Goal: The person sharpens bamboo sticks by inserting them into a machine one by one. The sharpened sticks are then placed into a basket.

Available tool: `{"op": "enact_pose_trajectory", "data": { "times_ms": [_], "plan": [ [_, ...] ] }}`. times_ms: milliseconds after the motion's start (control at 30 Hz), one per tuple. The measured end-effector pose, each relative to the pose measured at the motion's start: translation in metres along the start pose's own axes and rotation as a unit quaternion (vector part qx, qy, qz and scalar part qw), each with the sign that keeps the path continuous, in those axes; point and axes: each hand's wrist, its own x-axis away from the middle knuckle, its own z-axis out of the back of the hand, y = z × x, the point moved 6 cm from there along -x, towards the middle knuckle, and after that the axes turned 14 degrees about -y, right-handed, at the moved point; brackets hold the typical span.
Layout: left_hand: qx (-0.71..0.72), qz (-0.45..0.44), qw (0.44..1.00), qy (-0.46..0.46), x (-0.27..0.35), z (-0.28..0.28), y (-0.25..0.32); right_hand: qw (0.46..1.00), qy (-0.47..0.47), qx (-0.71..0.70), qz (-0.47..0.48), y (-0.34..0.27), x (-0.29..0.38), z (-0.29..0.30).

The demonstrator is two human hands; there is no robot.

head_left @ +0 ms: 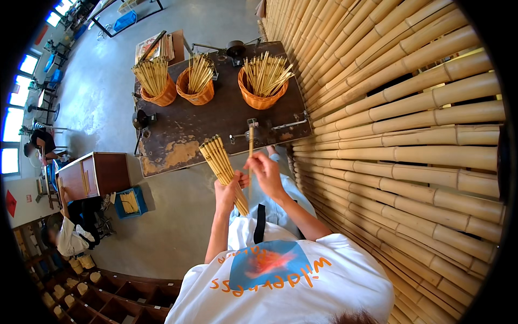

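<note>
A bundle of thin bamboo sticks [220, 160] is gripped in my left hand [229, 190], their dark-ringed ends fanned toward the table. In my right hand [263, 168] is one single bamboo stick [251, 139], pinched upright beside the bundle and apart from it. Its far end overlaps a small metal fixture [253, 122] at the table's near edge; whether they touch I cannot tell. Across the worn dark table [194, 133] stand three wicker baskets of similar sticks: a left basket [162, 95], a middle basket [198, 95] and a right basket [263, 97].
Black clamp lamps [141, 119] are fixed to the table edges. A bamboo-pole wall [404, 154] borders my right side. Left of me are a wooden cabinet [109, 174], a blue crate [131, 202] with sticks, and a seated person [75, 239]. Another person [44, 141] sits farther off.
</note>
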Motion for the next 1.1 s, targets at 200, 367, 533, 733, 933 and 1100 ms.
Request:
{"op": "enact_pose_trajectory", "data": {
  "times_ms": [200,367,533,733,933,1100],
  "plan": [
    [0.024,0.004,0.998,0.049,0.002,0.038,-0.001,0.979,-0.022,0.177,-0.103,0.062,0.009,0.064],
    [0.006,0.005,0.999,0.054,0.003,0.030,0.012,0.915,-0.054,0.335,-0.217,0.244,-0.010,0.070],
    [0.008,0.009,0.999,0.050,0.012,0.024,0.011,0.909,0.003,0.353,-0.221,0.287,-0.047,0.071],
    [-0.005,0.032,0.997,0.076,0.018,0.037,0.002,0.907,-0.008,0.360,-0.220,0.295,-0.062,0.066],
    [0.009,0.032,0.996,0.081,0.011,0.041,0.001,0.920,0.001,0.349,-0.177,0.301,-0.060,0.065],
    [0.018,0.040,0.995,0.089,0.000,0.043,-0.006,0.927,0.001,0.329,-0.179,0.297,-0.057,0.070]
  ]
}}
